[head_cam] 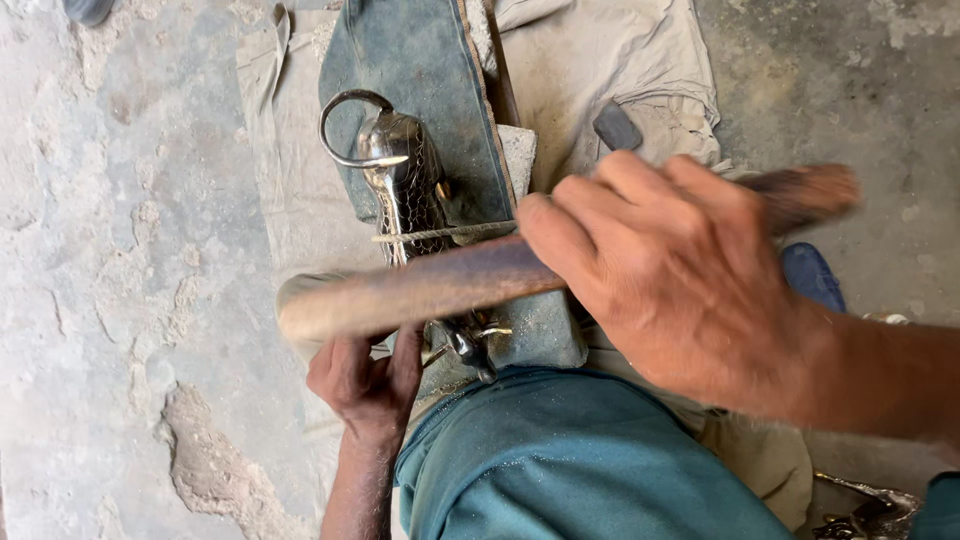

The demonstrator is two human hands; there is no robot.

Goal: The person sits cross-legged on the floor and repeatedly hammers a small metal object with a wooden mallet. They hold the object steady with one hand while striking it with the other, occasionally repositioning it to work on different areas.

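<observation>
Two hands share the work here. The right hand's fingers (610, 190) are curled fully shut around a long wooden stick (430, 285), gripping it near its middle so that one end juts toward nine o'clock and the other, blurred, toward three o'clock — a hold that leaves both ends free to swing. The right hand (680, 280) is itself slightly blurred, as is the stick.

At about seven o'clock of the frame, the left hand (365, 385) has its fingers bent upward and closed against the lower end of a shiny metal piece (405, 190), seemingly to steady it; how tightly they grip cannot be told, since the stick crosses in front.

That metal piece lies lengthwise from twelve to six o'clock, a round ring at its top end, a thin wire (440, 233) crossing it. It rests on a blue-grey padded cloth (430, 70) over a pale sheet (600, 60) — likely cushioning it from the rough concrete floor (120, 250). The person's teal-clad knee (570, 460) sits at six o'clock, close beneath the work. A dark flat object (616, 126) lies at one o'clock on the sheet.
</observation>
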